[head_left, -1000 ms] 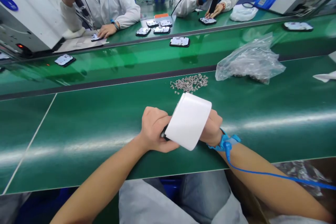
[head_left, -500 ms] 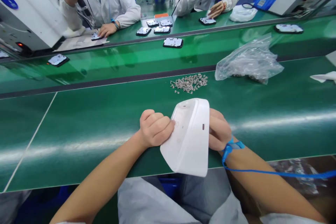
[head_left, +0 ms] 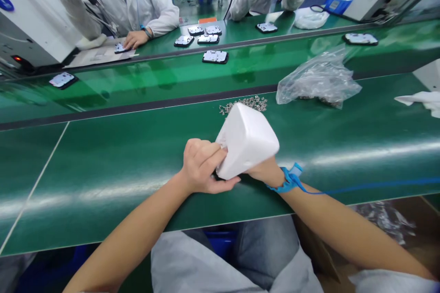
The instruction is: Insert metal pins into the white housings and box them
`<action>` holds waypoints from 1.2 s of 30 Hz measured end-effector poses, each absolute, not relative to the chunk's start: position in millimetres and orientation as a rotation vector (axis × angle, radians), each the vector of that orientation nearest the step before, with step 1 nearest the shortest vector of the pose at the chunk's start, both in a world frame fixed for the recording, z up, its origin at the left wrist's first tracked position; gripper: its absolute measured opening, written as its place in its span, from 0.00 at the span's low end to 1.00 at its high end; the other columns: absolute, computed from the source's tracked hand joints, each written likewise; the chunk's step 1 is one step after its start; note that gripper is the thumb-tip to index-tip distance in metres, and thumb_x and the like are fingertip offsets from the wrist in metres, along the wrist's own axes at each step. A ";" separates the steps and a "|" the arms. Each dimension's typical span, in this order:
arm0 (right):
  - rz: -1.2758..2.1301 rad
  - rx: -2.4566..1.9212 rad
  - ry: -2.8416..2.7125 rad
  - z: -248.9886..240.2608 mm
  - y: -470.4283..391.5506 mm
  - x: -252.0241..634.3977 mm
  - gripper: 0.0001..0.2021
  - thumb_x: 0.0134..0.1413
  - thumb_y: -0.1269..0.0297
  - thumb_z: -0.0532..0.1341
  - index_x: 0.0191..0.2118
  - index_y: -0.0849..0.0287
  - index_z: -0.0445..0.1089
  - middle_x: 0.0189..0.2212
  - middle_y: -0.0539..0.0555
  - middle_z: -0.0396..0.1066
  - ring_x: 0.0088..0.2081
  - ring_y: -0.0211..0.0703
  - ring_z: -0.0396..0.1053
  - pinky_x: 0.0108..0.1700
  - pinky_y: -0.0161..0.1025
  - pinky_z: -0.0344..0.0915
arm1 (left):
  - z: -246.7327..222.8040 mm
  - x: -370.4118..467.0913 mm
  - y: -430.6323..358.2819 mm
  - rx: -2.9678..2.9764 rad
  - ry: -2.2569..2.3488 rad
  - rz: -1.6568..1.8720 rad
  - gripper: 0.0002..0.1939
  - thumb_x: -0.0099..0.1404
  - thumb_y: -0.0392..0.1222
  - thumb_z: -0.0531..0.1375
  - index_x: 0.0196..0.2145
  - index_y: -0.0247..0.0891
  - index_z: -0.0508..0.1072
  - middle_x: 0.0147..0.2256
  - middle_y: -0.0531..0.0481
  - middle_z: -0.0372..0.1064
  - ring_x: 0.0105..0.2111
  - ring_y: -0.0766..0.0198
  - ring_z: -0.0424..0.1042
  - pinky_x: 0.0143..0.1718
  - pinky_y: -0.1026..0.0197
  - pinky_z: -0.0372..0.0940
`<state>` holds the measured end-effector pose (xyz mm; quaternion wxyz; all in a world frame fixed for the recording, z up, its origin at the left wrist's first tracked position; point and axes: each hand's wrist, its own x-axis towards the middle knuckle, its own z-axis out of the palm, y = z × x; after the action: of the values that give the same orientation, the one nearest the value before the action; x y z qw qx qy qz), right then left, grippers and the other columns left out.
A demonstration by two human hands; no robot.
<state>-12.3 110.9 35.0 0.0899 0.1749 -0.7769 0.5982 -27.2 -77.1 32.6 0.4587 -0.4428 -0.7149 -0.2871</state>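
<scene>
A white plastic housing [head_left: 252, 139] is tilted above the green table, between my two hands. My left hand [head_left: 202, 165] grips its left edge, fingers on the side and thumb stretched beneath. My right hand [head_left: 266, 170] holds it from below and behind; its fingers are mostly hidden by the housing. A blue wrist strap [head_left: 290, 179] with a cord is round my right wrist. Just beyond the housing lies a pile of small metal parts [head_left: 256, 102], partly covered from view.
A clear plastic bag [head_left: 318, 80] lies behind to the right. Beyond it runs a green conveyor [head_left: 147, 80] carrying dark-framed boards [head_left: 215, 56]. Two people in white coats sit across. White cloth [head_left: 424, 100] lies at the far right.
The white housing has turned over and its lower end has lifted, showing a smooth outer face. My right hand has moved beneath it, and my left thumb now stretches under it.
</scene>
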 end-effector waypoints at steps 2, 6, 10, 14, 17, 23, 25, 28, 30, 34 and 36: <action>1.904 0.408 -2.222 37.6 103.1 -11.7 0.23 0.45 0.41 0.73 0.32 0.57 0.74 0.27 0.53 0.75 0.30 0.47 0.73 0.31 0.42 0.74 | 32.6 -26.8 -77.3 -1.094 -1.838 -0.782 0.34 0.59 0.56 0.67 0.58 0.38 0.66 0.42 0.43 0.73 0.39 0.54 0.73 0.38 0.51 0.65; 2.214 0.118 -2.116 38.8 95.6 -10.3 0.18 0.43 0.50 0.75 0.33 0.57 0.75 0.23 0.50 0.73 0.20 0.38 0.65 0.19 0.34 0.63 | 32.2 -25.9 -77.2 -1.129 -1.919 -0.892 0.41 0.58 0.56 0.68 0.62 0.36 0.62 0.47 0.40 0.71 0.44 0.52 0.72 0.43 0.50 0.66; 2.398 0.004 -2.093 31.6 96.7 -14.2 0.14 0.50 0.52 0.71 0.30 0.58 0.74 0.15 0.46 0.64 0.14 0.33 0.56 0.14 0.30 0.53 | 31.7 -25.0 -75.2 -1.121 -2.001 -0.870 0.37 0.60 0.52 0.67 0.62 0.38 0.62 0.47 0.41 0.71 0.44 0.52 0.72 0.44 0.50 0.65; 2.445 -0.050 -2.063 28.9 97.7 -16.5 0.14 0.52 0.53 0.70 0.31 0.59 0.74 0.14 0.44 0.63 0.14 0.31 0.55 0.14 0.28 0.52 | 32.1 -26.0 -74.5 -1.111 -2.013 -0.846 0.29 0.61 0.46 0.66 0.58 0.39 0.65 0.46 0.43 0.73 0.43 0.54 0.73 0.44 0.51 0.65; 2.529 -0.020 -2.047 31.6 99.3 -18.5 0.15 0.52 0.52 0.71 0.31 0.60 0.76 0.15 0.46 0.65 0.16 0.32 0.58 0.16 0.29 0.55 | 32.4 -26.2 -75.3 -1.123 -2.009 -0.844 0.26 0.61 0.40 0.63 0.58 0.38 0.66 0.46 0.42 0.73 0.44 0.54 0.73 0.44 0.51 0.66; 2.472 0.372 -2.257 38.3 127.0 -36.9 0.19 0.49 0.48 0.73 0.39 0.58 0.80 0.29 0.52 0.78 0.27 0.41 0.72 0.28 0.37 0.70 | 31.5 -24.3 -80.2 -1.095 -2.064 -0.708 0.24 0.65 0.31 0.58 0.59 0.40 0.69 0.47 0.44 0.75 0.46 0.56 0.74 0.45 0.52 0.60; 2.165 0.572 -2.388 39.8 142.8 -46.0 0.18 0.50 0.49 0.72 0.41 0.58 0.79 0.32 0.52 0.79 0.32 0.45 0.74 0.35 0.40 0.73 | 30.1 -25.4 -82.6 -1.097 -2.079 -0.655 0.23 0.67 0.28 0.57 0.57 0.41 0.71 0.46 0.47 0.77 0.45 0.59 0.75 0.45 0.52 0.57; 1.430 0.723 -2.629 40.7 167.8 -59.2 0.09 0.55 0.58 0.66 0.35 0.59 0.77 0.33 0.55 0.79 0.37 0.50 0.76 0.41 0.42 0.70 | 29.6 -28.5 -87.4 -1.105 -2.058 -0.588 0.18 0.69 0.26 0.57 0.52 0.40 0.74 0.43 0.50 0.79 0.43 0.63 0.77 0.43 0.53 0.53; 0.911 0.590 -2.760 39.7 183.6 -67.4 0.07 0.55 0.65 0.62 0.30 0.60 0.75 0.32 0.58 0.78 0.36 0.51 0.75 0.38 0.41 0.66 | 31.8 -30.4 -91.6 -1.140 -2.013 -0.573 0.15 0.70 0.25 0.57 0.50 0.38 0.74 0.43 0.49 0.79 0.45 0.63 0.78 0.43 0.54 0.53; 0.502 0.232 -2.783 32.4 208.6 -84.3 0.08 0.58 0.68 0.58 0.35 0.61 0.75 0.33 0.59 0.77 0.35 0.49 0.72 0.36 0.41 0.60 | 40.8 -30.0 -98.5 -1.391 -1.931 -0.502 0.12 0.74 0.27 0.55 0.49 0.36 0.74 0.46 0.49 0.80 0.53 0.63 0.76 0.42 0.56 0.55; 0.533 0.227 -2.761 27.4 214.8 -91.7 0.09 0.58 0.69 0.58 0.38 0.62 0.76 0.33 0.59 0.77 0.35 0.49 0.71 0.39 0.41 0.62 | 44.5 -27.8 -99.1 -1.494 -1.891 -0.493 0.11 0.75 0.28 0.54 0.48 0.35 0.74 0.45 0.50 0.80 0.53 0.64 0.76 0.40 0.56 0.55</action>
<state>-91.7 214.8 27.4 0.1595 0.0796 -0.9661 0.1866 -27.8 -99.1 44.5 0.3344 -0.5723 -0.7246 -0.1890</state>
